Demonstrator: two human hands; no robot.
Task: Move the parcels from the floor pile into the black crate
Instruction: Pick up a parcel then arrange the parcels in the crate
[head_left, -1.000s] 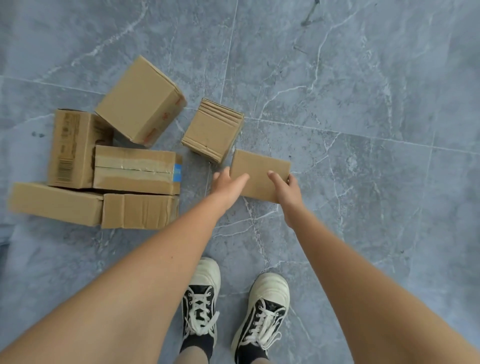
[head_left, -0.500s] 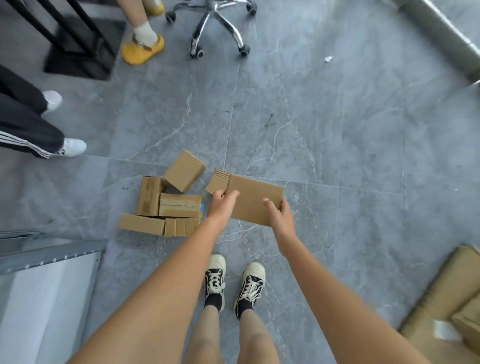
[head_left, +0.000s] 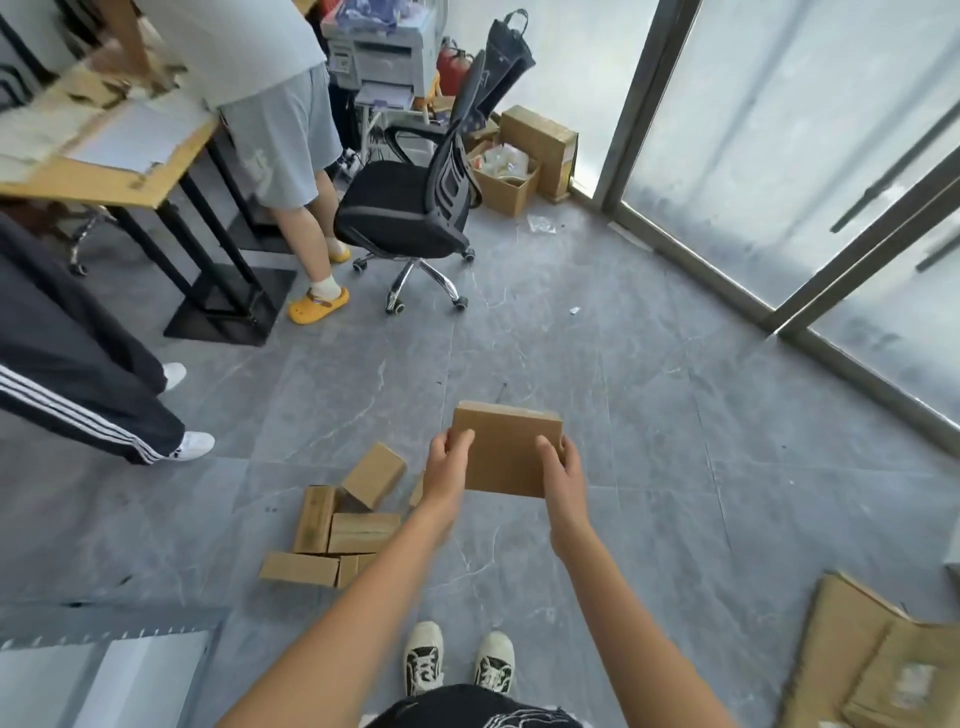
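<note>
Cardboard parcel (head_left: 506, 449), flat and squarish with plain brown faces and no label showing on its upper side, is held in the air in front of the person, well above the grey marbled floor (head_left: 649, 493). Its far edge shows a thin side face; the broad top face tilts slightly toward the camera. The left hand (head_left: 448, 467) grips the parcel's left edge, thumb lying on the top face and fingers wrapped under. The right hand (head_left: 563, 467) clamps the right edge the same way, thumb on top. Both arms are stretched forward.

Below and to the left, the floor pile (head_left: 337, 525) of remaining brown cartons lies on the tiles: one long flat box at the near edge, several small ones stacked and leaning against each other, one tilted on its corner at the top. The person's white and black sneakers (head_left: 460, 662) stand just near the pile.

Further off stand a black office chair (head_left: 415, 208), a wooden desk (head_left: 104, 156) and two other people's legs. Flattened cardboard (head_left: 872, 660) lies at lower right.
</note>
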